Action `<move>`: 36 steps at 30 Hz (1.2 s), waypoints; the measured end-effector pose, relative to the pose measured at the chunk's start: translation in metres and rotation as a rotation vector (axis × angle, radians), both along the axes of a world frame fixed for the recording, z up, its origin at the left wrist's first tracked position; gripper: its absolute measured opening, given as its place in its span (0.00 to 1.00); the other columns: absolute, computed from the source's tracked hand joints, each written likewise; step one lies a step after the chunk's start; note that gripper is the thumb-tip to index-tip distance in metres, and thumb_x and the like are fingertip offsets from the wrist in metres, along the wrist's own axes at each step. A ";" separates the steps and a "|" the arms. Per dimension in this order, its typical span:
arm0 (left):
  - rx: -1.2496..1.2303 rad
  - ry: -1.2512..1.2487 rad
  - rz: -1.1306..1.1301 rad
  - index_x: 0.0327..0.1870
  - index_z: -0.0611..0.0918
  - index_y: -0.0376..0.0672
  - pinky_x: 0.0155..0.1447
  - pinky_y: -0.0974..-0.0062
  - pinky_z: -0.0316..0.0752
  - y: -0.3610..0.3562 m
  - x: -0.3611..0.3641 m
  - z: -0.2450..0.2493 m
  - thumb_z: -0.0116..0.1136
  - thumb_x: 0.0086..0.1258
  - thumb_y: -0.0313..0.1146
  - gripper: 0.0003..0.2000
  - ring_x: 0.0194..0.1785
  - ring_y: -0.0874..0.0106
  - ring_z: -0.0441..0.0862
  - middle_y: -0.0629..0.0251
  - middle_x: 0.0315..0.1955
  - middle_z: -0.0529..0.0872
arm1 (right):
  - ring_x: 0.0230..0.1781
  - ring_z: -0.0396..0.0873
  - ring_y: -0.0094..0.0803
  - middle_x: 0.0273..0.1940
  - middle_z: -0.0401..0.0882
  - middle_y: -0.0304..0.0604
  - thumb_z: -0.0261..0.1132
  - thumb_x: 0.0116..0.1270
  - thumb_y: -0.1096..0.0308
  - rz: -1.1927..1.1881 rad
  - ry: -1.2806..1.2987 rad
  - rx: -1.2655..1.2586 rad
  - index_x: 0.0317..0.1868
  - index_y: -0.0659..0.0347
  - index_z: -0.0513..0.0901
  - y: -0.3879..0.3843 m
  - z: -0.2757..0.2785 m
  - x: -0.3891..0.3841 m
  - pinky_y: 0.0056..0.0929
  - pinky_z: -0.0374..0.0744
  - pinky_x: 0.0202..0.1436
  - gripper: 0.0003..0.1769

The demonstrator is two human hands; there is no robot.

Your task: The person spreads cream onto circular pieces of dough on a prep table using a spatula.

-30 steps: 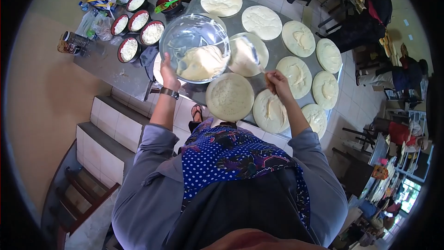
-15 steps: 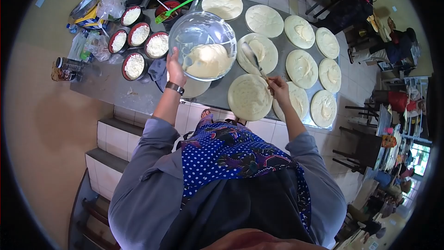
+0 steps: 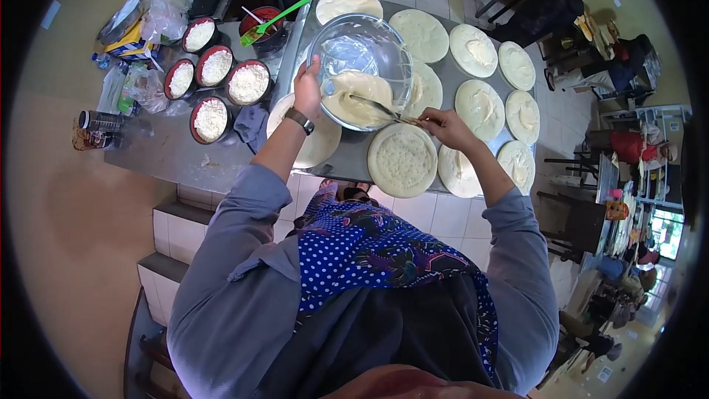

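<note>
My left hand (image 3: 308,89) grips the near left rim of a clear bowl (image 3: 399,59), holding it tilted above the metal table. Thick cream-coloured sauce (image 3: 353,96) lies in the bowl's lower part. Pinched in my right hand (image 3: 448,128) is the handle of a spoon (image 3: 380,108), its head dipped in the sauce. Just below the bowl lies a round flat dough base (image 3: 402,161) with a dimpled surface. Another dough base (image 3: 295,133) sits beneath my left wrist. Several other bases, such as this one (image 3: 480,109), carry a dab of sauce.
Several dark bowls of white crumbly food (image 3: 248,83) stand on the table (image 3: 177,155) at left. A green spatula (image 3: 277,20) rests across a red bowl (image 3: 258,15). Plastic bags (image 3: 164,18) and a dark-lidded jar (image 3: 100,121) are farther left. Other people (image 3: 635,66) are at the right.
The bowl has moved right and nearer to my right hand. The spoon has gone from above a dough base into the sauce in the bowl.
</note>
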State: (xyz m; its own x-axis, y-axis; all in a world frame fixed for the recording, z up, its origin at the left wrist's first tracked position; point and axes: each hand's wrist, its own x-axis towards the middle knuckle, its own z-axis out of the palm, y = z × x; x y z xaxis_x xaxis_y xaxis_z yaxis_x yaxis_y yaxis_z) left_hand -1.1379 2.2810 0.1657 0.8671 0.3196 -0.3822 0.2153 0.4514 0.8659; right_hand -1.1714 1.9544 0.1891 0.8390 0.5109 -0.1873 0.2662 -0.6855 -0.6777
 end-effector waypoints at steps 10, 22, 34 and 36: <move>-0.247 0.076 0.004 0.66 0.68 0.32 0.71 0.65 0.56 -0.002 0.043 -0.052 0.50 0.74 0.52 0.31 0.68 0.63 0.65 0.52 0.65 0.70 | 0.10 0.61 0.19 0.26 0.73 0.43 0.50 0.75 0.66 -0.393 1.156 0.662 0.46 0.59 0.71 -0.003 -0.008 0.015 0.16 0.57 0.11 0.07; -0.275 0.087 0.184 0.68 0.66 0.34 0.72 0.60 0.57 -0.035 0.071 -0.046 0.50 0.73 0.54 0.33 0.68 0.61 0.66 0.52 0.65 0.70 | 0.10 0.62 0.19 0.27 0.74 0.44 0.49 0.76 0.66 -0.374 1.209 0.873 0.47 0.59 0.70 -0.045 -0.011 0.083 0.16 0.59 0.09 0.07; -0.195 0.055 0.235 0.68 0.65 0.34 0.68 0.58 0.68 0.004 0.053 -0.062 0.46 0.76 0.53 0.31 0.64 0.58 0.73 0.52 0.64 0.72 | 0.29 0.78 0.44 0.34 0.78 0.41 0.61 0.67 0.66 -0.512 -0.755 -0.122 0.41 0.52 0.79 -0.075 -0.126 0.171 0.42 0.78 0.34 0.04; -0.161 0.055 0.243 0.68 0.65 0.34 0.69 0.58 0.66 0.005 0.047 -0.059 0.46 0.76 0.53 0.32 0.66 0.58 0.71 0.52 0.65 0.70 | 0.31 0.78 0.48 0.35 0.78 0.42 0.62 0.65 0.66 -0.460 -0.848 -0.147 0.42 0.51 0.80 -0.070 -0.136 0.165 0.44 0.78 0.36 0.05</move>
State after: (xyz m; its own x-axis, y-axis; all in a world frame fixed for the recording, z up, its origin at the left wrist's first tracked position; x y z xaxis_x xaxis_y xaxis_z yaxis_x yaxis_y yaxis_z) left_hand -1.0909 2.2864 0.1067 0.7489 0.4469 -0.4893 0.1284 0.6264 0.7688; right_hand -1.0068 1.8841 0.0527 0.8362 0.1193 0.5353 0.3113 -0.9069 -0.2841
